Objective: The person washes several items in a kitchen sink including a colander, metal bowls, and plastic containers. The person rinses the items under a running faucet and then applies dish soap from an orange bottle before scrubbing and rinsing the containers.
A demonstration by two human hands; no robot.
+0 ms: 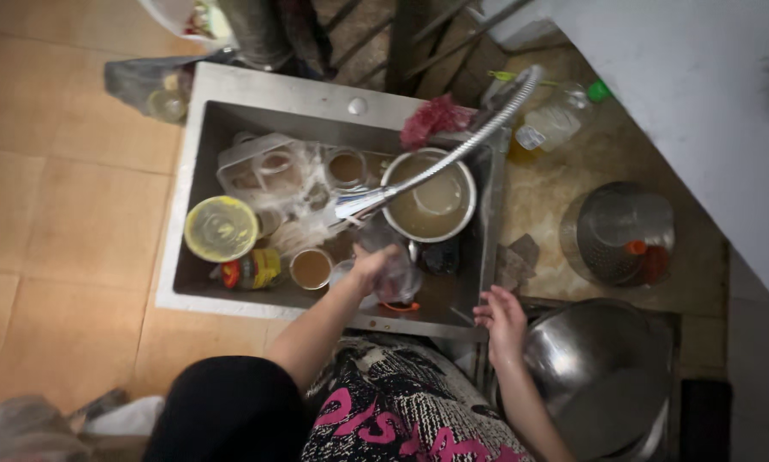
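Below the head camera, a rectangular stainless-steel sink (pixel 198 184) set into a tan countertop is crowded with dirty dishes standing in murky water. Beside it on the right lies a big shiny steel bowl (pixel 602 376), and past that an upturned steel colander (pixel 621 233) sits on the mottled stone counter. Inside the sink, at the right, stands a round steel pot (pixel 431 198) filled with brownish water; a flexible metal faucet hose (pixel 478 137) arcs down over it, its spray head ending just left of the pot's rim. Toward the sink's left side lies a round yellow-rimmed lid (pixel 221 228), with a clear plastic container (pixel 260 167) behind it. A crumpled red cloth (pixel 434 118) rests on the sink's back edge, near a clear plastic bottle with a green cap (pixel 555 120).

The left hand (pixel 374 265) is reached into the sink under the spray head, its fingers curled around a clear glass (pixel 397 272) that is blurred, so the grip itself is hard to judge. The right hand (pixel 501 318) rests open, fingers spread, on the sink's front right corner, holding nothing. Two small cups of brown liquid (pixel 311 268) stand near the left hand.
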